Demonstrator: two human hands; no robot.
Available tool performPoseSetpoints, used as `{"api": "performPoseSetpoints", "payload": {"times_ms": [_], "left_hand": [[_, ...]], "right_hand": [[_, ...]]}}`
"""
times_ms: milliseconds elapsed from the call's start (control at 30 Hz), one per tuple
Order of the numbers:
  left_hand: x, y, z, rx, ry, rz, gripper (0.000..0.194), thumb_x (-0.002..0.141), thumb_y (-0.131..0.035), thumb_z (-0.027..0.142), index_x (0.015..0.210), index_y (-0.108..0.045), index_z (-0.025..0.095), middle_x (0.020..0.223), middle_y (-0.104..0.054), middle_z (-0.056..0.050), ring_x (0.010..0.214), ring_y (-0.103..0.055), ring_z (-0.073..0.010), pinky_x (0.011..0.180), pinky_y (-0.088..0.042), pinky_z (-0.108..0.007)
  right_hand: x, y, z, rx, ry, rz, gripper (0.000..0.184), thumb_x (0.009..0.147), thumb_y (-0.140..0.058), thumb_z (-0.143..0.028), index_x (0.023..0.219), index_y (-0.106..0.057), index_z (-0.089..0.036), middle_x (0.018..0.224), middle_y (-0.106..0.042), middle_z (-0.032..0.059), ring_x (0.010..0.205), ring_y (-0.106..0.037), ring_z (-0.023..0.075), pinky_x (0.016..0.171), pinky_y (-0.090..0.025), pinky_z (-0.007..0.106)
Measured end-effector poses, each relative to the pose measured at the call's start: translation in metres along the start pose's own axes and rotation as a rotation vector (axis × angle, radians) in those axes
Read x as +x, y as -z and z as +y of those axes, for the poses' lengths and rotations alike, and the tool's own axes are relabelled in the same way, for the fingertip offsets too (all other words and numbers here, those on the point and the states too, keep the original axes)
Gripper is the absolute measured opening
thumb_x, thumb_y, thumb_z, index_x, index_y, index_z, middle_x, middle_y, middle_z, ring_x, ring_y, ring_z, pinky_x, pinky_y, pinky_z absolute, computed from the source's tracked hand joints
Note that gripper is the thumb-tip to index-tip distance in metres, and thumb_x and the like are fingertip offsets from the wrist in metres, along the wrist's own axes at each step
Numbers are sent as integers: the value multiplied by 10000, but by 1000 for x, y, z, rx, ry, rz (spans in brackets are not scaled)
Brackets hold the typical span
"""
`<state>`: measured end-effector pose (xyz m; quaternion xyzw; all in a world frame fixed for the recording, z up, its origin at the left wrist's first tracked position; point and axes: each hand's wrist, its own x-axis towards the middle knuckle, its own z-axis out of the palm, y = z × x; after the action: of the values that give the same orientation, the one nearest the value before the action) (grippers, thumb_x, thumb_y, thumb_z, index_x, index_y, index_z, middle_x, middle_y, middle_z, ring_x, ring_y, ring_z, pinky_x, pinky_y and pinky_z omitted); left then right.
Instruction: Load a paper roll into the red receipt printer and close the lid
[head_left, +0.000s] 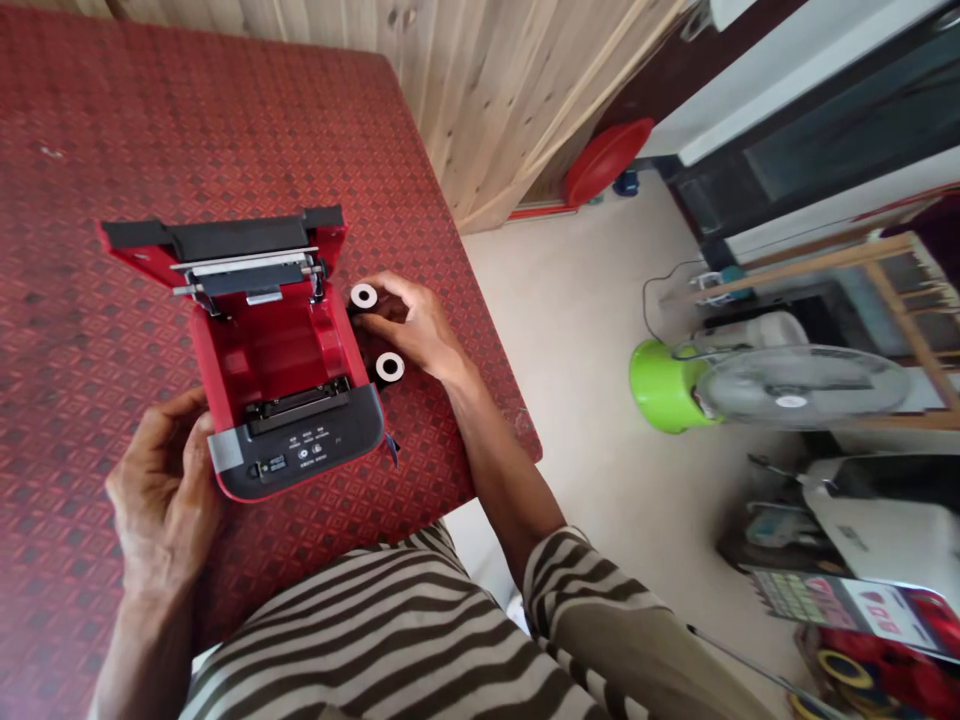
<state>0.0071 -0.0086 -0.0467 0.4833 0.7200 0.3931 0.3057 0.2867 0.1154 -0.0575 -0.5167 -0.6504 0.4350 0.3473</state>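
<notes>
A red and grey receipt printer (pixel 289 400) lies on the table with its lid (pixel 225 240) swung open and its paper bay bare. My left hand (pixel 165 485) rests against the printer's left front corner, fingers curled on its side. My right hand (pixel 416 325) reaches to the printer's right side, fingers closed around a dark roll (pixel 364 297) with a white core. A second dark roll (pixel 389 367) with a white core lies just under that hand, beside the printer.
The table carries a red patterned cloth (pixel 112 130), with its right edge near my right forearm. On the floor to the right stand a green-based fan (pixel 750 385), a red basin (pixel 607 160), a wooden frame and assorted clutter.
</notes>
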Motion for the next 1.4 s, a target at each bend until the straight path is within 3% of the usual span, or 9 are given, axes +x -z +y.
{"api": "performPoseSetpoints", "payload": {"times_ms": [133,300,400,467,567,700,833,1000,1400], "left_hand": [[0,0,0,5,2,-5,491,913,-682,609,1228,-774,245,1115,-835,-68,978,-790,-232,850,-596,-347],[1,1,-1,0,-6,-12,490,911,-685,604,1223,-772,236,1124,-831,-78,1003,-789,-251,887,-601,-380],[1,2,-3,21,-2,-16,470,918,-682,601,1224,-771,257,1114,-829,-70,991,-784,-255,891,-588,-401],[1,2,-4,37,-2,-15,454,925,-676,596,1223,-772,268,1111,-828,-66,985,-781,-253,883,-580,-403],[1,1,-3,44,-8,-9,440,926,-675,586,1212,-775,267,1097,-830,-64,971,-779,-246,860,-574,-388],[0,0,-2,33,-13,-8,432,932,-670,567,1218,-772,260,1101,-832,-63,955,-780,-229,826,-572,-352],[-2,1,-1,28,-14,-25,463,917,-674,580,1221,-773,244,1077,-836,-63,916,-781,-216,806,-581,-336],[-3,4,1,33,-29,-27,469,904,-672,570,1233,-771,251,1106,-834,-60,922,-778,-211,826,-586,-341],[-4,8,4,108,-45,-73,495,925,-609,588,1263,-755,256,1130,-825,-67,986,-781,-245,890,-590,-388]], "right_hand": [[-1,2,3,-55,7,-15,224,904,-752,-281,1121,-708,-249,1112,-783,19,971,-719,212,888,-597,376],[-19,20,-3,-77,-52,21,511,895,-719,-225,1394,-615,-248,1353,-748,70,901,-747,197,847,-621,399],[-44,34,-9,-190,-53,65,378,889,-653,-147,1256,-698,-225,1262,-771,72,975,-738,206,854,-598,386],[-61,37,-14,-188,-77,-60,349,869,-673,-134,1204,-721,-221,1138,-780,47,889,-724,181,791,-579,348],[-77,26,-19,-156,-58,-139,380,839,-762,-161,1212,-723,-221,1045,-746,21,833,-685,165,776,-557,329],[-75,0,-19,-199,30,4,230,874,-717,-125,1083,-744,-218,1023,-734,28,937,-672,194,885,-529,365],[-73,-2,-27,35,-7,39,147,924,-760,-298,1052,-726,-233,1030,-743,26,967,-683,199,877,-544,357],[-83,12,-56,418,-3,27,440,814,-862,-630,983,-719,-250,913,-703,0,867,-668,186,814,-562,347],[-94,4,-93,413,33,-141,357,909,-842,-422,1209,-738,-258,1086,-731,36,966,-680,197,868,-567,342]]}}
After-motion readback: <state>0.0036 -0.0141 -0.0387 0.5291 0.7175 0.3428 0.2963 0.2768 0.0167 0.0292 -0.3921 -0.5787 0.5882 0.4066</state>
